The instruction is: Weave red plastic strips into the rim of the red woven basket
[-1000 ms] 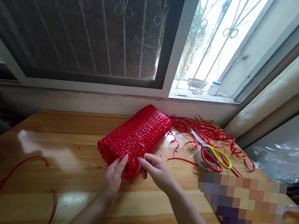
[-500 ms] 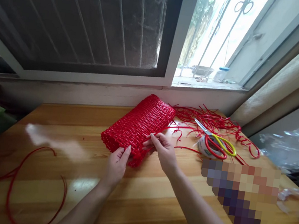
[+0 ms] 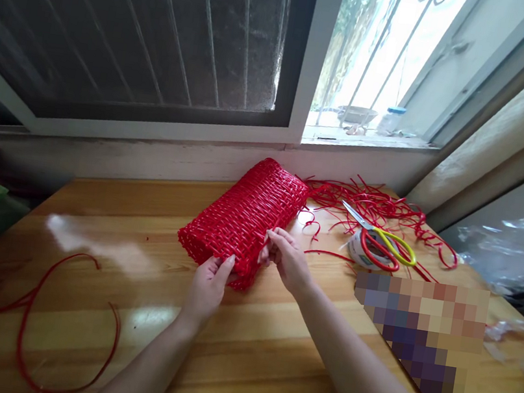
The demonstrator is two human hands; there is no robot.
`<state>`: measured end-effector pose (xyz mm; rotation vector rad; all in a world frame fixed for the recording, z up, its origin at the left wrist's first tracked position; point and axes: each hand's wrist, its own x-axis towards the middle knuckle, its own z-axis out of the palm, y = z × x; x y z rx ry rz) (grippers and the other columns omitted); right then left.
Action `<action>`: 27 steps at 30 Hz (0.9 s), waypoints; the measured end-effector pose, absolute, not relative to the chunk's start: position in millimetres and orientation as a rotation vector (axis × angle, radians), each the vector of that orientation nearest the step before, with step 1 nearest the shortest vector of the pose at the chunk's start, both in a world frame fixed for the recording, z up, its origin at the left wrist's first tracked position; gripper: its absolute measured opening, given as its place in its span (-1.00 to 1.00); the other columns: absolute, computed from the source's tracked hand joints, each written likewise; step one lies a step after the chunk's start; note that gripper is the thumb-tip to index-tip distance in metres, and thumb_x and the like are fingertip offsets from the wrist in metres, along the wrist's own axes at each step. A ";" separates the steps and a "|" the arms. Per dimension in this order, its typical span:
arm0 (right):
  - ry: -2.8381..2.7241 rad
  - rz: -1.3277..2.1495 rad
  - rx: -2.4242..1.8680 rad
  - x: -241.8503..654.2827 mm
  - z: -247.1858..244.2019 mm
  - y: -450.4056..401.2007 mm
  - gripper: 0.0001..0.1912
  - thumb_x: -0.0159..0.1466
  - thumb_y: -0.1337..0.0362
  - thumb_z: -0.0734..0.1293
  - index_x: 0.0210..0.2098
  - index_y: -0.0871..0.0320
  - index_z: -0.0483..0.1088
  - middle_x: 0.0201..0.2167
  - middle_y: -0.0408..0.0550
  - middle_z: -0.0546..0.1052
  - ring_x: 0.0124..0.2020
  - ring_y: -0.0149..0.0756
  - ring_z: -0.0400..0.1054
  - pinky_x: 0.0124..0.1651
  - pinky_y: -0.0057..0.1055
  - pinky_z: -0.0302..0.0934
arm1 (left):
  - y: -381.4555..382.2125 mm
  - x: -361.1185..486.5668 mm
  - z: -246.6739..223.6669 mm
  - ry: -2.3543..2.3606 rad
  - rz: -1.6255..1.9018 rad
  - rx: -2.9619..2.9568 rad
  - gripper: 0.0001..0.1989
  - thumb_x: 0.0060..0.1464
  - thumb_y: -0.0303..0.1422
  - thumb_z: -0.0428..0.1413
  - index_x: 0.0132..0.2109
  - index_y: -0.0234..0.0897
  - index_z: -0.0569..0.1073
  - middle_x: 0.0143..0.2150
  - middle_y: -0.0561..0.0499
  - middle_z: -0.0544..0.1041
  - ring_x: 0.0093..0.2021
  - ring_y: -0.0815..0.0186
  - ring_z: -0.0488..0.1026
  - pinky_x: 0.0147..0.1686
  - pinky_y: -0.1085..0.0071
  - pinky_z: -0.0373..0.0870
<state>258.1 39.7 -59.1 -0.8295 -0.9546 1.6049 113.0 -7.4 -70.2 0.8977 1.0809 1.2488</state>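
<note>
A red woven basket made of shiny strips lies on its side on the wooden table, its open end toward the lower left. My left hand pinches the near edge of the weave between thumb and fingers. At the basket's right side, my right hand is closed in a pinch at the weave. A thin red strip seems to be between its fingertips, though most of it is hidden by the fingers.
Scissors with red and yellow handles rest on a tape roll at the right. Behind them lies a tangle of red strips. Long red strips curl at the left. A window stands behind, and a blurred-out item lies at the right.
My right hand has shifted slightly right and down along the basket's side. The left hand still grips the edge, moved a little to the right. The camera view has tilted slightly.
</note>
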 end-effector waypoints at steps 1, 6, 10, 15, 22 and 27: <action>-0.977 1.622 -0.797 259.5 -57.1 39.2 -0.69 0.08 0.11 0.32 -0.56 0.18 0.18 -0.75 -0.23 0.32 -0.71 -0.51 0.19 -0.65 -0.59 0.03 | -6.8 113.1 -69.3 1.062 1.262 0.874 -0.67 -0.06 -0.18 0.13 -0.26 -0.38 0.44 -0.25 -0.10 0.56 -0.22 0.21 0.48 -0.22 0.33 0.40; -1.147 1.670 -0.789 260.8 -56.5 37.6 -0.70 0.10 0.15 0.31 -0.59 0.20 0.20 -0.75 -0.24 0.28 -0.71 -0.54 0.16 -0.62 -0.58 0.02 | -6.9 113.9 -65.0 1.050 1.284 0.804 -0.69 -0.09 -0.19 0.15 -0.28 -0.37 0.44 -0.29 -0.09 0.56 -0.22 0.19 0.49 -0.17 0.27 0.40; -0.984 1.490 -0.985 258.4 -63.5 40.1 -0.66 0.04 0.07 0.34 -0.58 0.18 0.18 -0.72 -0.20 0.35 -0.71 -0.51 0.18 -0.67 -0.57 0.02 | -9.4 116.4 -63.2 1.078 1.270 0.836 -0.68 -0.10 -0.19 0.16 -0.26 -0.37 0.45 -0.27 -0.10 0.57 -0.22 0.19 0.49 -0.18 0.28 0.41; -0.849 1.492 -0.951 258.7 -57.5 38.9 -0.65 -0.02 0.04 0.37 -0.51 0.19 0.24 -0.64 -0.14 0.44 -0.64 -0.45 0.26 -0.65 -0.55 0.14 | -12.5 120.9 -62.3 1.097 1.247 0.928 -0.65 -0.08 -0.20 0.15 -0.18 -0.36 0.46 -0.17 -0.10 0.55 -0.17 0.19 0.47 -0.19 0.32 0.41; -0.777 1.478 -0.937 257.7 -56.8 40.0 -0.66 -0.04 0.08 0.37 -0.53 0.18 0.20 -0.68 -0.20 0.39 -0.66 -0.49 0.24 -0.67 -0.59 0.14 | -14.3 122.7 -62.8 1.117 1.271 0.951 -0.67 -0.08 -0.21 0.15 -0.21 -0.37 0.47 -0.17 -0.10 0.55 -0.13 0.17 0.46 -0.09 0.25 0.37; -0.849 1.427 -0.931 257.0 -68.5 43.4 -0.71 0.03 0.17 0.30 -0.61 0.15 0.10 -0.81 -0.33 0.18 -0.77 -0.53 0.10 -0.72 -0.57 0.07 | -14.8 124.5 -63.7 1.133 1.240 0.923 -0.64 -0.10 -0.21 0.17 -0.18 -0.38 0.46 -0.13 -0.13 0.54 -0.09 0.15 0.46 -0.07 0.25 0.35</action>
